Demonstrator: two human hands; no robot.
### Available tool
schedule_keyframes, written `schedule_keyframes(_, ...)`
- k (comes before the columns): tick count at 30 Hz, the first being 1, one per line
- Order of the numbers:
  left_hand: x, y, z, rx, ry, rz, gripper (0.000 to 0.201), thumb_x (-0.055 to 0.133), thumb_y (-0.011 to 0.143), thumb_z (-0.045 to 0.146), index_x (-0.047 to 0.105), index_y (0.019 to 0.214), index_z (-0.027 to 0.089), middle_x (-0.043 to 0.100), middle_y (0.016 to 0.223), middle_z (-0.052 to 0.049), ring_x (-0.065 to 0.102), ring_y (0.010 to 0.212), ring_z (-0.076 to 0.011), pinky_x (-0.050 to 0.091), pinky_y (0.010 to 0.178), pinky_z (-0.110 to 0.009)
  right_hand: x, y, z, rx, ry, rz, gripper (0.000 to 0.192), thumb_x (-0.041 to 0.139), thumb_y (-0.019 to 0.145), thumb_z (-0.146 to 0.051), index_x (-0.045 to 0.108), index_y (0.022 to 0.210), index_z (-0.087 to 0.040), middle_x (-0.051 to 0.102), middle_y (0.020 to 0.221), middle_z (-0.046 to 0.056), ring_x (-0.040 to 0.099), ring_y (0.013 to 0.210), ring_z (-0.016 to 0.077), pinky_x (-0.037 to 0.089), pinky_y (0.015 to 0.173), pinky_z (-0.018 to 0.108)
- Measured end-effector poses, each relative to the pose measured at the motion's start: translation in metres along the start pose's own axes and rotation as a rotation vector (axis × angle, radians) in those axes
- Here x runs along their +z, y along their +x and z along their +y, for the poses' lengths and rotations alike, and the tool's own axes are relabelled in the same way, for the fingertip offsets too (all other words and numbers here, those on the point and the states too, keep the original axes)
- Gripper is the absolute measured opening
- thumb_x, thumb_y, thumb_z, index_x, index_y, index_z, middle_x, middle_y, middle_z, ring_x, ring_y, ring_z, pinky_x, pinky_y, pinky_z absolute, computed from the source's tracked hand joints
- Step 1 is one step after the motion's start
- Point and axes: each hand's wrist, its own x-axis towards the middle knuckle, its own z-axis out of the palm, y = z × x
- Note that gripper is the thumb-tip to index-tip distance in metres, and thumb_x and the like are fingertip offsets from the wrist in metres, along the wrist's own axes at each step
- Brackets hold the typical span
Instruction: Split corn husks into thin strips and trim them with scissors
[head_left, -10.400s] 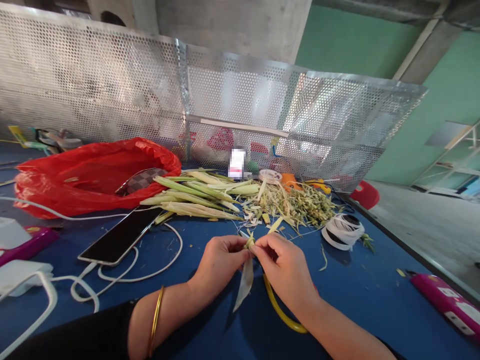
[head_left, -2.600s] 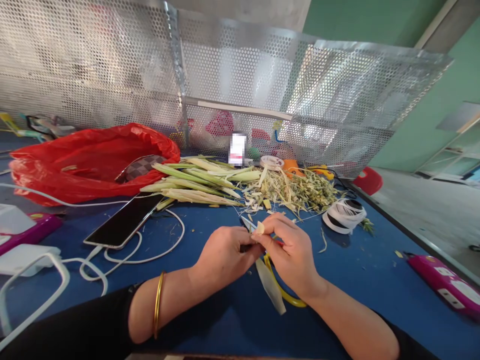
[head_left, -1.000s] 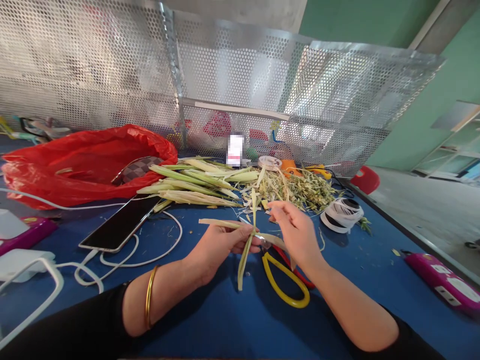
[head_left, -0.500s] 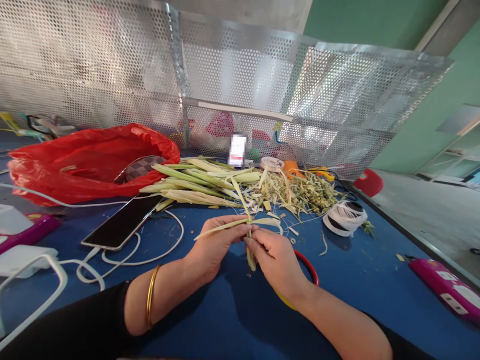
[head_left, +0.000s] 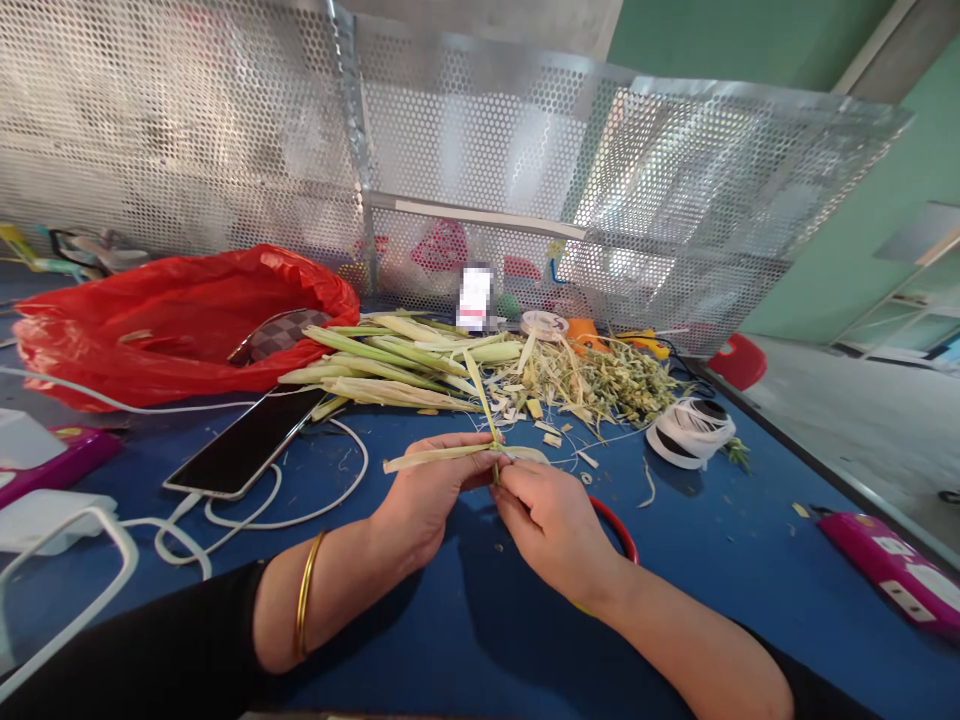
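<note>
My left hand point(head_left: 420, 495) pinches a small cross of pale green leaf strips point(head_left: 431, 457) between thumb and fingers. From the other side my right hand point(head_left: 559, 515) grips the same strips close to where they meet, fingertips nearly touching those of the left. One strip points up and away, one lies leftward over the left hand, and another shows to the right behind the right hand. A red curved piece point(head_left: 616, 530) on the table is partly hidden under my right hand; its kind cannot be told. Beyond the hands lies a bundle of long pale green leaves point(head_left: 397, 370).
Dry plant scraps point(head_left: 600, 385) are heaped right of the leaves. A white spool point(head_left: 686, 435) stands at the right, a magenta power strip point(head_left: 885, 570) farther right. At left are a charging phone point(head_left: 244, 445) and a red plastic bag point(head_left: 150, 320). A perforated metal screen point(head_left: 480, 130) backs the table.
The strip end that hung down between my hands is now mostly out of sight behind the right fingers. The strip on the right is lower, and my right hand has shifted slightly.
</note>
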Motion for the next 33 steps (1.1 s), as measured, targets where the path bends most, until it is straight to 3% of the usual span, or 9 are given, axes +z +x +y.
schedule_keyframes(5,-0.005,0.005,0.005,-0.034,-0.023,-0.072,0.026,0.075,0.062,0.014,0.064,0.086,0.013,0.071,0.071,-0.005,0.066,0.069,-0.0147,0.052,0.072,-0.026,-0.004,-0.003,-0.005,-0.034,-0.082,0.026,0.025,0.044,0.091,-0.021,0.048,0.067,-0.020,0.055,0.065,0.001,0.049,0.059,0.0142,0.034,0.058,0.026)
schedule_keyframes(10,-0.006,0.006,0.015,-0.079,-0.007,-0.083,0.017,0.069,0.065,0.012,0.067,0.081,0.010,0.070,0.070,-0.006,0.065,0.065,-0.0146,0.053,0.071,-0.027,-0.015,-0.001,0.002,-0.008,-0.246,0.364,0.015,0.052,0.089,-0.030,0.057,0.097,-0.018,0.061,0.089,0.009,0.055,0.085,0.0224,0.038,0.074,0.032)
schedule_keyframes(12,-0.004,0.005,0.016,-0.120,-0.012,-0.086,0.016,0.067,0.065,0.014,0.068,0.081,0.011,0.070,0.069,-0.005,0.064,0.062,-0.0139,0.053,0.068,-0.026,-0.016,0.002,0.007,0.045,-0.241,0.300,0.016,0.054,0.088,-0.032,0.056,0.096,-0.019,0.063,0.090,0.008,0.056,0.085,0.0229,0.038,0.075,0.032)
schedule_keyframes(14,-0.003,0.003,0.015,-0.137,-0.008,-0.082,0.019,0.068,0.066,0.020,0.069,0.084,0.012,0.069,0.070,-0.005,0.063,0.062,-0.0141,0.053,0.065,-0.026,-0.013,0.004,0.010,0.093,-0.184,0.160,0.015,0.050,0.090,-0.031,0.055,0.081,-0.020,0.062,0.074,0.003,0.055,0.071,0.0189,0.038,0.070,0.030)
schedule_keyframes(16,-0.003,0.002,0.013,-0.116,0.044,-0.079,0.023,0.073,0.065,0.026,0.069,0.084,0.014,0.069,0.070,-0.004,0.063,0.063,-0.0139,0.050,0.061,-0.025,-0.010,0.004,0.009,0.115,-0.150,0.079,0.026,0.046,0.093,-0.027,0.049,0.068,-0.021,0.057,0.060,-0.001,0.051,0.060,0.0157,0.035,0.065,0.027)
schedule_keyframes(22,-0.009,0.008,0.003,-0.052,0.187,-0.047,0.028,0.076,0.063,0.035,0.072,0.082,0.015,0.071,0.078,-0.004,0.063,0.069,-0.0137,0.045,0.062,-0.023,-0.006,0.002,0.002,0.055,-0.169,0.059,0.027,0.042,0.093,-0.021,0.045,0.066,-0.020,0.054,0.060,-0.001,0.045,0.058,0.0138,0.031,0.065,0.026)
schedule_keyframes(26,-0.010,0.008,0.002,-0.037,0.165,-0.091,0.028,0.077,0.063,0.034,0.073,0.083,0.015,0.071,0.081,-0.005,0.063,0.072,-0.0146,0.047,0.068,-0.025,-0.007,0.001,0.001,0.037,-0.158,0.066,0.027,0.042,0.092,-0.020,0.042,0.065,-0.020,0.053,0.060,-0.001,0.044,0.057,0.0135,0.030,0.065,0.026)
schedule_keyframes(33,-0.007,0.006,0.000,-0.011,0.101,-0.070,0.022,0.080,0.058,0.028,0.073,0.072,0.013,0.069,0.074,-0.005,0.061,0.068,-0.0136,0.049,0.070,-0.026,-0.011,0.003,-0.003,-0.029,-0.132,0.031,0.028,0.039,0.090,-0.014,0.037,0.062,-0.021,0.048,0.056,-0.003,0.038,0.052,0.0120,0.031,0.064,0.026)
